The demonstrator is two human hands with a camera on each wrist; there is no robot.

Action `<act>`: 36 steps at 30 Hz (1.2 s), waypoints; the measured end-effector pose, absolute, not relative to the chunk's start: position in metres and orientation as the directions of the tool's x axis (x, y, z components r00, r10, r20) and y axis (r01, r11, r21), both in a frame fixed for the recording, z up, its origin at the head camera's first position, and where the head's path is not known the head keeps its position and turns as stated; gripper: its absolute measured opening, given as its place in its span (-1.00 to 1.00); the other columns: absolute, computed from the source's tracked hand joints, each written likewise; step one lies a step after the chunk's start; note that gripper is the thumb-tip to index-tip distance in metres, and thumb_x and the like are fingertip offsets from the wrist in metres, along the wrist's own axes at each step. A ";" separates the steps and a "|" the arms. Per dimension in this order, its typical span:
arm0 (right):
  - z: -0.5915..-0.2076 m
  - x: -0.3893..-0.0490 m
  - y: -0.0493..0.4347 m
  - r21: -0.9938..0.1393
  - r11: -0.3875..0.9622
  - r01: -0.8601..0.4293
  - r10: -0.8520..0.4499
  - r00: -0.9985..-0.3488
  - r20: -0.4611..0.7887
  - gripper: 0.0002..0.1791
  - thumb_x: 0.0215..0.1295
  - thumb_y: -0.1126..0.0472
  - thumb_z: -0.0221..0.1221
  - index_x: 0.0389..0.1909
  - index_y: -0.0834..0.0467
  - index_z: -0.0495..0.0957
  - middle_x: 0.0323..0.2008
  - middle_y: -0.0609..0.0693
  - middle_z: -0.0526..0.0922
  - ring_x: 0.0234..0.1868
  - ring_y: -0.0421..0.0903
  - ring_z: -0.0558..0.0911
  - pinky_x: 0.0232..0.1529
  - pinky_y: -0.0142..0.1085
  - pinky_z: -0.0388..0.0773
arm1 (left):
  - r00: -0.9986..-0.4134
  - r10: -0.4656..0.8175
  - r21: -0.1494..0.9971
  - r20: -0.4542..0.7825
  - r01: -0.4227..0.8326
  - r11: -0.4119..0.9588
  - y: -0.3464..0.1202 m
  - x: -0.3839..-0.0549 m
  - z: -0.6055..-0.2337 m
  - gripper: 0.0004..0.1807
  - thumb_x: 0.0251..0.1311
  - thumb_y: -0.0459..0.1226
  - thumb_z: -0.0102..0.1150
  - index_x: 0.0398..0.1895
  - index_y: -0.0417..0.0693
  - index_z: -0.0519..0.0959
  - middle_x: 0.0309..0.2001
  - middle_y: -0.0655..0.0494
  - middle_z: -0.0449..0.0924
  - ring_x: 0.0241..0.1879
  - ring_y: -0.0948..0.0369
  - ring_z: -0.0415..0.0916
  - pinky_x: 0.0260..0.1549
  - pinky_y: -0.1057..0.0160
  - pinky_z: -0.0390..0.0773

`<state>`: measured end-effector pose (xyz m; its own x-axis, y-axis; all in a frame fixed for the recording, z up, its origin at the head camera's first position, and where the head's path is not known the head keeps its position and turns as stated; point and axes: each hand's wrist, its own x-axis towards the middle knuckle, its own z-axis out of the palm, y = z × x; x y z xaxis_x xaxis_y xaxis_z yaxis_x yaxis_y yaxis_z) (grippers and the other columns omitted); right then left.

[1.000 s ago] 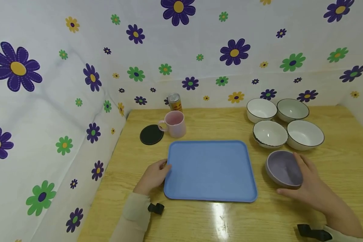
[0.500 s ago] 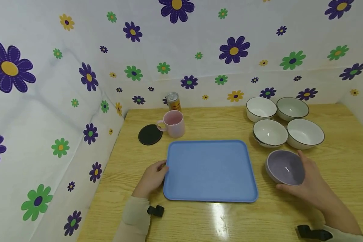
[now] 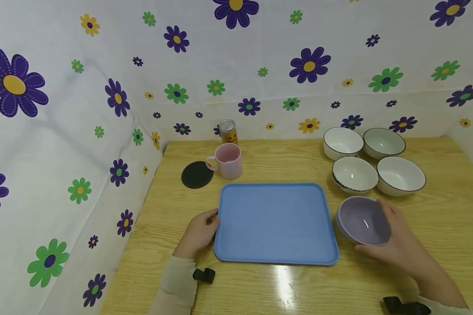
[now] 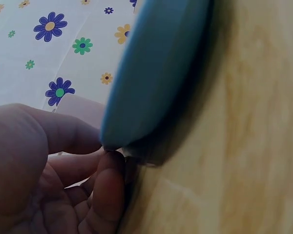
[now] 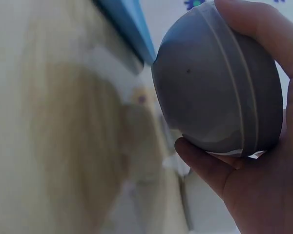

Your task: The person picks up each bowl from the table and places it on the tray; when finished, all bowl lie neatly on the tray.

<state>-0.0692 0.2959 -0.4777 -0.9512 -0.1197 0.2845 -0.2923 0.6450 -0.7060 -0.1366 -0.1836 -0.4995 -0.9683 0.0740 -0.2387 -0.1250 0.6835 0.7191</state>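
beyond left hand (image 3: 199,232): black coaster (image 3: 197,174), pink mug (image 3: 229,164), can (image 3: 229,132) behind it | beyond right hand (image 3: 402,239): three white bowls (image 3: 354,173), grey-green bowl (image 3: 384,142) | beneath both: wooden table (image 3: 256,288) | farthest: flowered backdrop (image 3: 268,52)

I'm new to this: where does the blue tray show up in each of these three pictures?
Head: the blue tray is below and slightly right of centre, the left hand at its left edge.
Left wrist: the blue tray slants from top centre down to that hand's fingertips.
Right wrist: only part of the blue tray shows, upper left of the purple bowl.
Shared landmark: the flowered backdrop.
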 end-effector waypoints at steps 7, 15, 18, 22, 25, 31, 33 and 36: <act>-0.465 -0.083 0.272 -0.702 0.639 -0.316 -0.195 -0.948 0.250 0.50 -0.47 0.16 0.70 0.57 0.29 -0.01 0.33 0.43 0.17 0.21 0.38 0.25 0.28 -0.24 0.16 | -0.969 0.080 0.736 -0.233 -0.121 0.666 -0.186 -0.136 -0.501 -0.53 0.42 -0.19 0.06 0.36 -0.10 0.50 -0.14 0.09 0.55 -0.19 0.16 0.46 -0.21 0.17 0.47; -0.455 -0.109 0.236 -0.720 0.634 -0.284 -0.276 -0.952 0.132 0.47 -0.26 0.07 0.66 0.59 0.27 -0.12 0.40 0.35 0.10 0.28 0.32 0.27 0.11 0.24 0.34 | -0.970 0.060 0.737 -0.235 -0.138 0.662 -0.183 -0.134 -0.501 -0.53 0.43 -0.18 0.07 0.35 -0.08 0.51 -0.12 0.09 0.54 -0.21 0.17 0.46 -0.22 0.18 0.47; -0.455 -0.119 0.222 -0.731 0.623 -0.278 -0.302 -0.948 0.103 0.48 -0.23 0.05 0.65 0.60 0.27 -0.16 0.43 0.34 0.06 0.31 0.31 0.25 0.12 0.36 0.29 | -0.973 0.066 0.739 -0.223 -0.125 0.662 -0.183 -0.134 -0.501 -0.53 0.42 -0.18 0.07 0.34 -0.11 0.51 -0.12 0.08 0.55 -0.20 0.16 0.46 -0.21 0.17 0.47; -0.457 -0.132 0.200 -0.743 0.599 -0.298 -0.344 -0.934 0.097 0.46 -0.22 0.03 0.65 0.59 0.29 -0.14 0.44 0.32 0.07 0.34 0.28 0.23 0.19 0.32 0.28 | -0.977 0.066 0.734 -0.204 -0.108 0.670 -0.184 -0.135 -0.501 -0.54 0.42 -0.19 0.07 0.33 -0.12 0.52 -0.11 0.08 0.56 -0.16 0.16 0.47 -0.14 0.14 0.47; -0.460 -0.140 0.184 -0.741 0.592 -0.317 -0.374 -0.922 0.096 0.44 -0.21 0.01 0.64 0.58 0.31 -0.11 0.44 0.32 0.07 0.36 0.28 0.23 0.20 0.31 0.29 | -0.977 0.065 0.738 -0.205 -0.111 0.665 -0.184 -0.136 -0.503 -0.54 0.42 -0.19 0.07 0.33 -0.11 0.53 -0.11 0.09 0.56 -0.17 0.17 0.47 -0.15 0.15 0.47; -0.467 -0.152 0.159 -0.755 0.576 -0.312 -0.420 -0.906 0.054 0.44 -0.17 -0.05 0.61 0.59 0.27 -0.13 0.49 0.28 0.03 0.41 0.28 0.18 0.22 0.30 0.31 | -0.976 0.072 0.750 -0.208 -0.112 0.652 -0.184 -0.136 -0.503 -0.54 0.42 -0.20 0.08 0.33 -0.11 0.53 -0.12 0.08 0.56 -0.25 0.19 0.46 -0.25 0.19 0.47; -0.469 -0.156 0.151 -0.760 0.572 -0.308 -0.426 -0.904 0.046 0.43 -0.17 -0.07 0.61 0.59 0.27 -0.12 0.49 0.26 0.03 0.41 0.28 0.19 0.21 0.29 0.32 | -0.976 0.071 0.749 -0.206 -0.110 0.653 -0.185 -0.136 -0.503 -0.55 0.42 -0.20 0.08 0.33 -0.11 0.53 -0.12 0.08 0.56 -0.26 0.19 0.45 -0.25 0.19 0.47; -0.471 -0.161 0.141 -0.756 0.571 -0.320 -0.436 -0.899 0.050 0.44 -0.20 -0.10 0.62 0.58 0.30 -0.08 0.48 0.25 0.07 0.40 0.28 0.23 0.21 0.28 0.34 | -0.976 0.072 0.749 -0.204 -0.109 0.653 -0.187 -0.136 -0.503 -0.54 0.42 -0.20 0.07 0.33 -0.11 0.53 -0.12 0.08 0.56 -0.26 0.19 0.45 -0.26 0.19 0.46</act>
